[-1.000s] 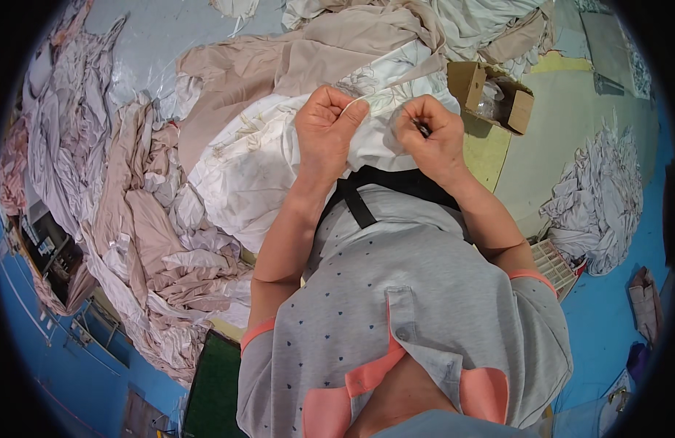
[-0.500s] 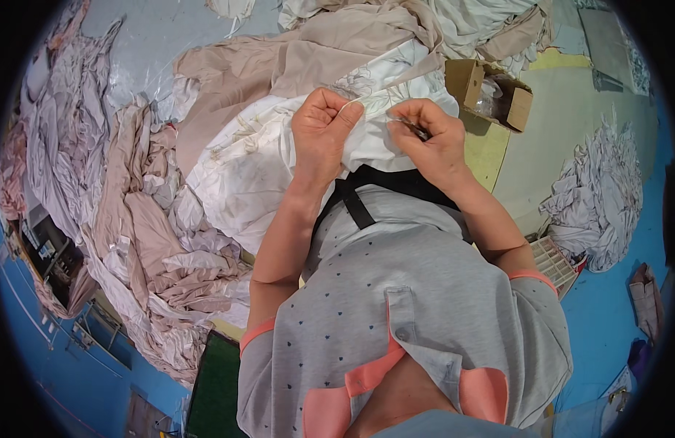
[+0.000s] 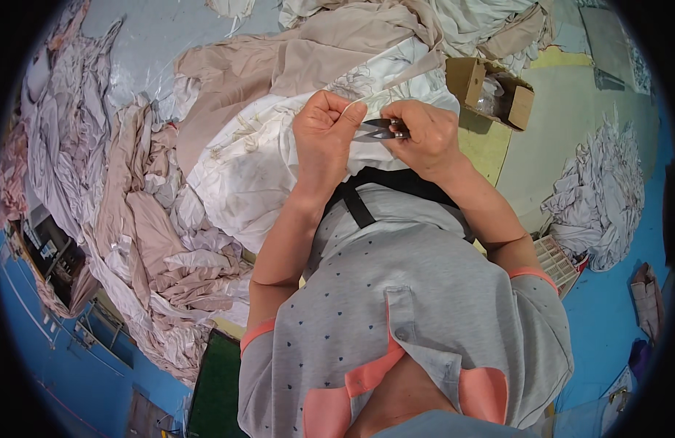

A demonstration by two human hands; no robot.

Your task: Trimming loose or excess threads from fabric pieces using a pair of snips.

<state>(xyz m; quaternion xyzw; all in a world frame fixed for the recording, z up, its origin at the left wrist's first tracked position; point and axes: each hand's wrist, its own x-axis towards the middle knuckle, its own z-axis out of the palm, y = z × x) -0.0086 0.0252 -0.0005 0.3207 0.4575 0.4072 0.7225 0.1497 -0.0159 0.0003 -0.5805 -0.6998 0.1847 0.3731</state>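
Pinched between the thumb and fingers of my left hand (image 3: 326, 135) is an edge of white cloth (image 3: 239, 186), which spreads over the table in front of me. My right hand (image 3: 426, 135) is closed round a small pair of thread snips (image 3: 378, 131). Their two dark blades stand apart and point left, close to my left thumb. Thin stitching lines show on the white cloth. Beige fabric (image 3: 301, 62) lies beyond it, partly joined or overlapping; I cannot tell which.
A cardboard box (image 3: 463, 82) with clear plastic inside stands right of my hands. Heaped beige and white garments (image 3: 151, 241) hang at the left. A bundle of pale cloth (image 3: 600, 193) sits at the right, beside a cream plastic crate (image 3: 555, 264). The floor (image 3: 600, 314) is blue.
My right hand has turned, and the snips' blades now show, pointing toward my left hand. My left hand keeps its pinch on the cloth, almost unmoved.
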